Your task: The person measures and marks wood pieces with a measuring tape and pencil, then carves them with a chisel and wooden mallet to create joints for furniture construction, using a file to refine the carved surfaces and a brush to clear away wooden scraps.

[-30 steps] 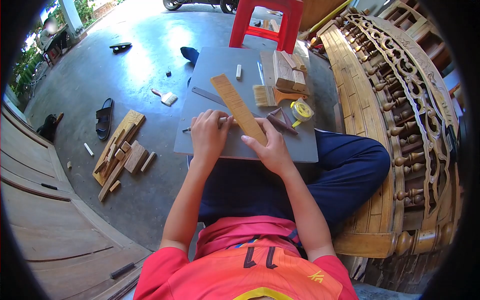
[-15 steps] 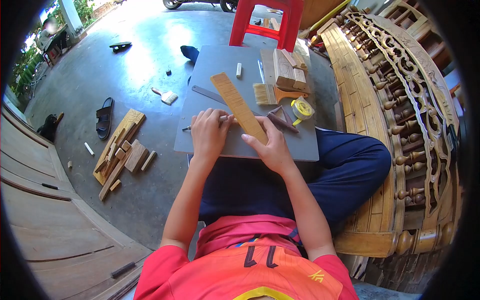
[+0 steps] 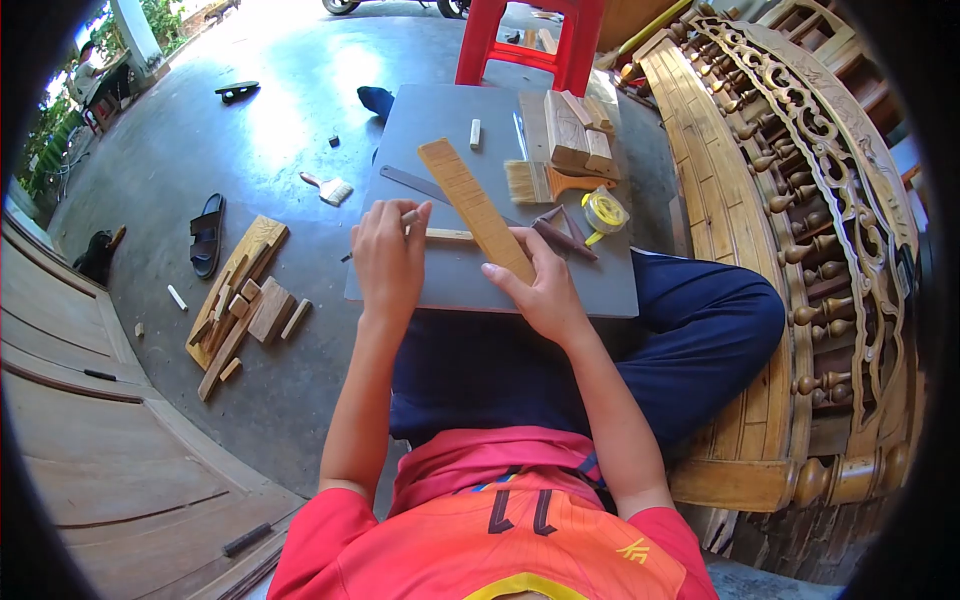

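Note:
My right hand (image 3: 540, 287) grips the lower end of a flat wooden strip (image 3: 466, 200), which slants up to the left. A thin light stick (image 3: 448, 235) lies crosswise behind the strip, between my hands. My left hand (image 3: 388, 250) is closed round a slim pen-like tool (image 3: 411, 217), whose dark tip shows at the hand's left side. Under both hands is the grey board (image 3: 450, 290). A metal ruler-like blade (image 3: 410, 183) lies behind them. To the right are a brown triangular piece (image 3: 566, 234), a yellow tape measure (image 3: 604, 212) and a wide brush (image 3: 550, 184).
Wood blocks (image 3: 568, 135) and a small white block (image 3: 475, 134) lie at the board's far side. Beyond stands a red stool (image 3: 530, 55). A carved wooden bench (image 3: 690, 180) is at the right. Wood offcuts (image 3: 240, 305), a sandal (image 3: 207, 237) and a small brush (image 3: 328, 188) lie on the floor.
My left hand has moved left with the tool, away from my right hand, uncovering more of the light stick. My right hand still holds the strip.

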`<state>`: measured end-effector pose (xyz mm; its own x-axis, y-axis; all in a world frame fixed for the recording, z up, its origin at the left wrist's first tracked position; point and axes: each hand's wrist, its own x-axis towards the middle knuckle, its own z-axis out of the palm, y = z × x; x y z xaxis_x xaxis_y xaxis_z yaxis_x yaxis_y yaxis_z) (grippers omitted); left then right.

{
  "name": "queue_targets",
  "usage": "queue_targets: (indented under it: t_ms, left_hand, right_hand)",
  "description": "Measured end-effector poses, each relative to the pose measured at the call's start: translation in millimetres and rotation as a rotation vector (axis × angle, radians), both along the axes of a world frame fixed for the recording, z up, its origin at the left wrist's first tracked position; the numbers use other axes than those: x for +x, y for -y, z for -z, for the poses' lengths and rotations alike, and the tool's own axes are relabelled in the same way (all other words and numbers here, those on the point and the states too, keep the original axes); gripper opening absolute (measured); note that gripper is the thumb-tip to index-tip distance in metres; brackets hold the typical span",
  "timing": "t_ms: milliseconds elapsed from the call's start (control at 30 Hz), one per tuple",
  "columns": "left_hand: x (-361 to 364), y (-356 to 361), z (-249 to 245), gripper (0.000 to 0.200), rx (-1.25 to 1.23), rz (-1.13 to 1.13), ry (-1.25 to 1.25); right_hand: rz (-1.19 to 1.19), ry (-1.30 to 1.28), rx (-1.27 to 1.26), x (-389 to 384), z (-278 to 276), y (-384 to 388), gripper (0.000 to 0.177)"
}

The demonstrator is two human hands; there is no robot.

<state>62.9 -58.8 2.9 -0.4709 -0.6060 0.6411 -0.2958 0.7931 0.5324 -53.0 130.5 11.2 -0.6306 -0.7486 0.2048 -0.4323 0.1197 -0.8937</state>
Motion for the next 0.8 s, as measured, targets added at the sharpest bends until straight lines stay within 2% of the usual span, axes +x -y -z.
queue_targets:
  t_ms: [167, 300, 400, 433, 567, 667, 800]
  left_hand:
    - [19.3, 26.6, -1.9, 0.026, -0.026, -0.103, 0.043]
    - [42.2, 50.1, -10.0, 0.022, 0.031, -0.271, 0.217]
    - [46.5, 52.7, -7.0, 0.023, -0.067, -0.310, 0.069]
    - [49.4, 49.1, -10.4, 0.025, -0.032, -0.295, 0.147]
    - [47.7, 31.0, -23.9, 0.026, 0.087, 0.080, 0.229]
    - [36.3, 15.5, -19.5, 0.024, 0.145, 0.197, 0.259]
    - [26.5, 7.0, -11.6, 0.024, 0.056, 0.295, 0.301]
  right_hand:
    - [-0.004, -0.012, 0.005, -0.7, -0.4, -0.1, 0.056]
    - [0.000, -0.028, -0.020, -1.4, 2.2, 0.9, 0.055]
    - [0.005, -0.020, -0.023, -0.1, 3.6, 1.0, 0.054]
    - [0.008, -0.013, -0.022, -0.1, 3.6, 2.0, 0.054]
    - [0.011, 0.019, -0.021, -1.9, 8.1, 3.3, 0.054]
    - [0.014, 0.051, -0.039, -3.8, 10.6, 2.3, 0.054]
    - [0.009, 0.058, -0.051, -3.2, 10.8, 3.2, 0.054]
